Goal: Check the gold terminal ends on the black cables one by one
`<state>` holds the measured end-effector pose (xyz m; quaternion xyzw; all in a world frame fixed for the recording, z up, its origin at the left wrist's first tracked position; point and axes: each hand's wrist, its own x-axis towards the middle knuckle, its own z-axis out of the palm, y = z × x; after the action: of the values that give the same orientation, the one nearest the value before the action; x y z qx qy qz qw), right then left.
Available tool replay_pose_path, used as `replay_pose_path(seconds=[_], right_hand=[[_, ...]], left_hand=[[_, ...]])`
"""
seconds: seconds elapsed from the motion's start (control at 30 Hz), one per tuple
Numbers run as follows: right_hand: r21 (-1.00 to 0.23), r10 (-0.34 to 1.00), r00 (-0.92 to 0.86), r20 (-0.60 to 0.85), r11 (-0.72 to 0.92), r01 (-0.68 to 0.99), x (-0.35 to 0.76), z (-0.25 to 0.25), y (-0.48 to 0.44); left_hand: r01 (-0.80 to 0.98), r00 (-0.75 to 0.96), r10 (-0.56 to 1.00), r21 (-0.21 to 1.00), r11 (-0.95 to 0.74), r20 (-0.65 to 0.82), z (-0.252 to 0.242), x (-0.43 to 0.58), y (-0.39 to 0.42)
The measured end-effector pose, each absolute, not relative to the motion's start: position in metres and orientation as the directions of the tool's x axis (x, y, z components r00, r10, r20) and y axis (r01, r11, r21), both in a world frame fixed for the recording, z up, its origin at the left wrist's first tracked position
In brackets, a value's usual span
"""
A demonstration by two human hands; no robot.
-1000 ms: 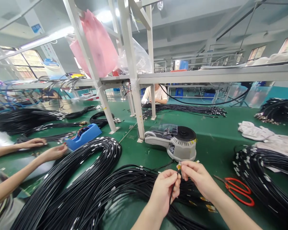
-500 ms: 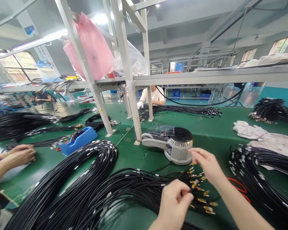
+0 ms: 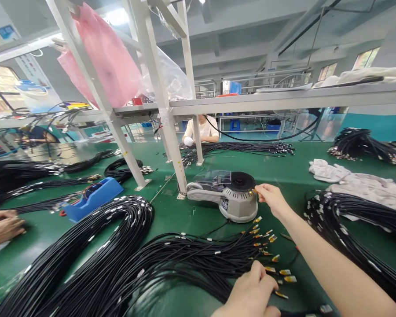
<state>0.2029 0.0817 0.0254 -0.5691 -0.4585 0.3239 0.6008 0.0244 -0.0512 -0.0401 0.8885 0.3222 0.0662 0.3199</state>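
My right hand (image 3: 269, 199) is at the rim of a grey round automatic tape dispenser (image 3: 239, 204) with a black top. Thumb and index finger pinch a small piece of tape there, mostly covered by the fingers. Low in the view, my left hand (image 3: 251, 290) is curled over the ends of a bundle of black cables (image 3: 191, 251). Its fingertips are partly hidden among the cables and seem closed on one. Many cable ends carry yellowish tape tabs (image 3: 290, 278). Another cable end with a silvery connector (image 3: 325, 308) shows at the bottom edge.
A thick looped cable bundle (image 3: 119, 215) lies left, another (image 3: 343, 229) right. A blue tape holder (image 3: 94, 198) stands beyond the left loop. White gloves (image 3: 353, 180) lie at right. Metal shelf posts (image 3: 171, 145) rise behind the dispenser. A co-worker's hands (image 3: 3, 226) are at far left.
My right hand has moved up to the dispenser's rim. My left hand has moved down and right, lower over the cable ends. The whole view has shifted slightly.
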Motion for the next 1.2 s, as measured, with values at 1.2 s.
replay_pose_path(seconds=[1.2], right_hand=[[-0.939,0.940,0.097,0.328,0.314,0.138,0.194,0.059,-0.050]], left_hand=[[0.097,0.291,0.938,0.970,-0.224,0.188,-0.003,0.011,-0.050]])
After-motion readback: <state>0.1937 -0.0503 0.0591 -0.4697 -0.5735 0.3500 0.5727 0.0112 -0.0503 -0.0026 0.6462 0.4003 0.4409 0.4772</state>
